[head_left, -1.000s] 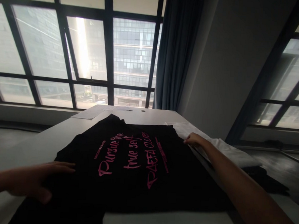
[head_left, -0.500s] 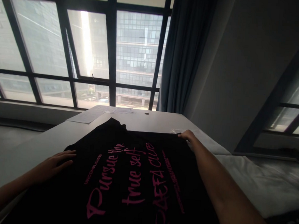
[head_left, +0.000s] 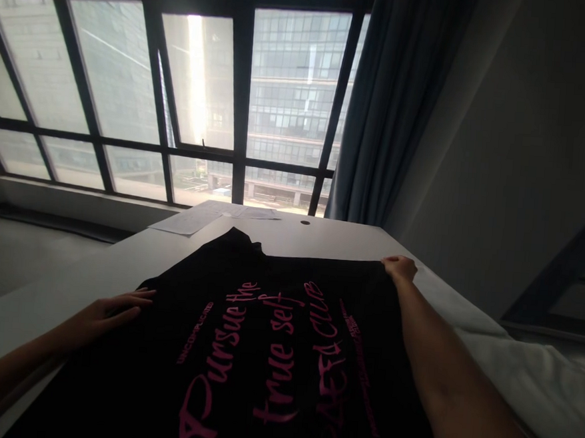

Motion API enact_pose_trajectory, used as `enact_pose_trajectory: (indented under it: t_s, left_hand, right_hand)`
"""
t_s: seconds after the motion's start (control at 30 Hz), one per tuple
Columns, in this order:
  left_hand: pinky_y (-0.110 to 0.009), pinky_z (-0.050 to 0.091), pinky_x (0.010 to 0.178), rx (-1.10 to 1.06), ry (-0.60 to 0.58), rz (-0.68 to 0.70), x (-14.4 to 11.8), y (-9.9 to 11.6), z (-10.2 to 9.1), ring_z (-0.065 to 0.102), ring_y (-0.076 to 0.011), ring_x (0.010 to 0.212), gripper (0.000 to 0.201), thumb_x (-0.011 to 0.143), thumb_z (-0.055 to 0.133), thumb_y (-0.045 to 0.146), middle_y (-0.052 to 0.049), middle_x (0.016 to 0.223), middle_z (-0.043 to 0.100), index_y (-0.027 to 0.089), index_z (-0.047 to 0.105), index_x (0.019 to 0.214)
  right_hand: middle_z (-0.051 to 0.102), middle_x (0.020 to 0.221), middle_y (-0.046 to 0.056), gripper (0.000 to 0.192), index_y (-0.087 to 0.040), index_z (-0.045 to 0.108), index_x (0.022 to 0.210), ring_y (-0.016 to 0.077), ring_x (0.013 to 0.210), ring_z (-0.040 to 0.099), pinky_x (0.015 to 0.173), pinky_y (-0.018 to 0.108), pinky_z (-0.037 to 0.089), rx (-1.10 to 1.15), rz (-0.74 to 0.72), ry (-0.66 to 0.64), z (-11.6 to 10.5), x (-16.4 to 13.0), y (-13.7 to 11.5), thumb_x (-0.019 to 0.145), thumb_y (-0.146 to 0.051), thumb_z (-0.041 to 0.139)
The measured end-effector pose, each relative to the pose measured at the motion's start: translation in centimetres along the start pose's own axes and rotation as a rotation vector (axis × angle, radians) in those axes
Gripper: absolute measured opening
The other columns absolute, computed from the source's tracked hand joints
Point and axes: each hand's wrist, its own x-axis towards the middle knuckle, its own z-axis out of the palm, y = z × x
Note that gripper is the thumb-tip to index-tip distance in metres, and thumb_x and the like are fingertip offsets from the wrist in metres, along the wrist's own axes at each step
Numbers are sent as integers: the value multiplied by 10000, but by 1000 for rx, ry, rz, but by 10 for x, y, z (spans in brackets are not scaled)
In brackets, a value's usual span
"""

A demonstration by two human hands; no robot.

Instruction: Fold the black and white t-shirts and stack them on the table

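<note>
daylight comes in only through the window, where a vertical streak of glare off a building washes out the panes and leaves everything on the room side backlit and dim. below the window the white table catches a soft grey sheen, while the black shirt loses its folds to near-solid shadow, only its pink print readable. the window's bars bow and splay outward toward the frame edges from wide-lens distortion, and the nearest forearms are dark and soft.
</note>
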Motion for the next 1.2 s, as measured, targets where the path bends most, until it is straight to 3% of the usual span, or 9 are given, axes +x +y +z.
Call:
enact_pose_trajectory:
  t_s: [0.17, 0.27, 0.33, 0.43, 0.57, 0.7, 0.83, 1.03, 1.2]
  left_hand:
    - [-468, 372, 1147, 43, -31, 38, -2, -7, 5, 410, -341, 1402, 613, 797, 529, 740, -6, 1466, 532, 326, 718, 1207]
    - [-441, 383, 1143, 80, -5, 62, -1, -8, 7, 434, -333, 1387, 613, 798, 541, 729, -17, 1465, 541, 310, 713, 1211]
    - [-416, 416, 1112, 115, 40, 47, 5, -5, 6, 520, -323, 1312, 611, 812, 510, 731, -35, 1388, 614, 286, 729, 1169]
    - [-405, 477, 1014, 242, 85, -16, 26, 15, 2, 653, -299, 1100, 604, 886, 368, 692, -60, 1145, 735, 251, 752, 1038]
    - [-424, 454, 1008, 428, 56, 90, 79, 68, 16, 642, -293, 1108, 567, 924, 313, 586, -79, 1165, 719, 224, 727, 1061]
    - [-450, 361, 1111, 423, -58, 148, 141, 106, 52, 453, -314, 1365, 660, 912, 362, 601, -121, 1493, 495, 191, 544, 1395]
    - [-681, 238, 1102, 471, -174, -84, 192, 94, 75, 188, -404, 1484, 756, 922, 280, 670, -93, 1640, 197, 255, 300, 1553]
    - [-702, 202, 1092, 499, -153, -103, 236, 42, 73, 181, -417, 1481, 759, 921, 171, 724, -97, 1626, 241, 320, 276, 1555]
    - [-691, 217, 1086, 549, -135, -95, 248, 45, 73, 178, -407, 1483, 694, 941, 186, 677, -82, 1629, 245, 346, 309, 1539]
  right_hand:
    - [675, 1195, 225, 360, -79, 708, 1143, 336, 1131, 614, 932, 401, 478, -132, -28, -79, 2, -17, -19, 897, -292, 552]
    - [602, 1328, 210, 430, -105, 648, 1258, 367, 1225, 540, 1006, 508, 413, -254, -237, -99, 1, -46, -53, 935, -350, 507]
    - [591, 1359, 167, 471, -153, 629, 1299, 332, 1236, 541, 1041, 484, 396, -234, -434, -215, 2, -73, -77, 950, -432, 484]
    - [516, 1455, 131, 695, -211, 550, 1405, 301, 1321, 485, 1101, 390, 368, -87, -671, -556, 6, -111, -104, 865, -649, 541]
    - [237, 1624, 115, 995, -252, 387, 1518, 358, 1478, 210, 1180, 517, 228, -115, -614, -761, 13, -132, -113, 722, -822, 564]
    - [119, 1653, 99, 1112, -249, 252, 1568, 366, 1504, 81, 1177, 626, 116, -126, -549, -772, 15, -128, -107, 686, -853, 561]
    - [112, 1654, 79, 1159, -264, 214, 1574, 380, 1504, 32, 1137, 714, 39, -112, -479, -735, 18, -121, -100, 652, -864, 575]
    - [138, 1649, 82, 1043, -246, 250, 1566, 349, 1507, 60, 1152, 677, 5, -86, -513, -646, 38, -114, -95, 751, -865, 449]
    - [244, 1619, 127, 861, -165, 337, 1535, 313, 1503, 118, 1180, 594, -2, -163, -459, -392, 46, -121, -93, 933, -731, 97]
